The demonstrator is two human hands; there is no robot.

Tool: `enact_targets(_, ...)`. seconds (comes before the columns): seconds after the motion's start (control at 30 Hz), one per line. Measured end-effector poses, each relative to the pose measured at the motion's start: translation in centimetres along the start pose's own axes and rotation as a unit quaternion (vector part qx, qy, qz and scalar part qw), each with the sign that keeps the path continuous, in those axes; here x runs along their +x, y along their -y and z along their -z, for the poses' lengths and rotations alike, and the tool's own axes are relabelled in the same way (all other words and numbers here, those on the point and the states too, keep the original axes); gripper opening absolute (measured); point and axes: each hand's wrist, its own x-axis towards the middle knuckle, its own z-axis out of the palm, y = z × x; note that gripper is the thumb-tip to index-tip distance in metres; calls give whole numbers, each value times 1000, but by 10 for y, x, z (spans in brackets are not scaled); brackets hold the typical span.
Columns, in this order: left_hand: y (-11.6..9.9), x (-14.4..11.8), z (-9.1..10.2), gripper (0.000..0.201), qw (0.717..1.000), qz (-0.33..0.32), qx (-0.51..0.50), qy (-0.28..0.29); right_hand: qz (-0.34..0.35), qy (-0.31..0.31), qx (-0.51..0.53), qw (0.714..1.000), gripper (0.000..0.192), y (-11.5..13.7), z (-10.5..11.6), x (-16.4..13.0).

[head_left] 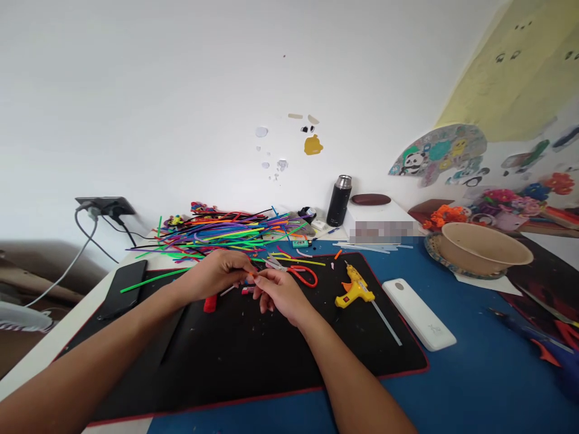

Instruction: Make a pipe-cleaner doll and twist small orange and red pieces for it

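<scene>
My left hand (217, 272) and my right hand (278, 291) meet over the black mat (253, 355), fingertips pinching a small orange pipe-cleaner piece (251, 275) between them. Just behind the hands lie red-handled scissors (302, 272). A red piece (210, 303) and a small pink bit (246, 290) rest on the mat under the hands. A big heap of coloured pipe cleaners (221, 232) lies at the mat's far edge.
A yellow glue gun (355, 289) and a white power bank (418, 313) lie to the right. A black phone (122, 288) is on the left, a black flask (339, 201) at the back, a tan bowl (484, 247) far right. Cables hang from a wall socket (105, 207).
</scene>
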Motion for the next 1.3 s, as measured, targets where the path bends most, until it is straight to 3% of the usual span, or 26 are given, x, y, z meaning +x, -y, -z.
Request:
enact_targets(0.33,1,4,4,22,999,38,-15,24,-16,5,11,1000,34,-1,-1,-1)
enact_targets(0.73,-10,11,5,27,990,-34,120,69,-38,-12,7,999,31,2,-4,-2)
enact_targets(0.9,-16,11,-5,27,950,-79,267,140,-41,-8,-7,999,31,1,-4,-2)
enact_targets(1.07,-20,2,-23,21,906,-90,381,161,-64,14,-42,997,36,-5,-6,-3)
enact_targets(1.13,-19,-1,-22,23,913,-75,360,177,-74,28,-50,996,31,-7,-7,-3)
enact_targets(1.2,-17,-5,-17,23,939,-39,298,167,-75,34,-50,995,25,-7,-8,-4)
enact_targets(1.3,-14,-10,-9,22,989,41,121,80,-62,21,-38,997,21,-4,-8,-4)
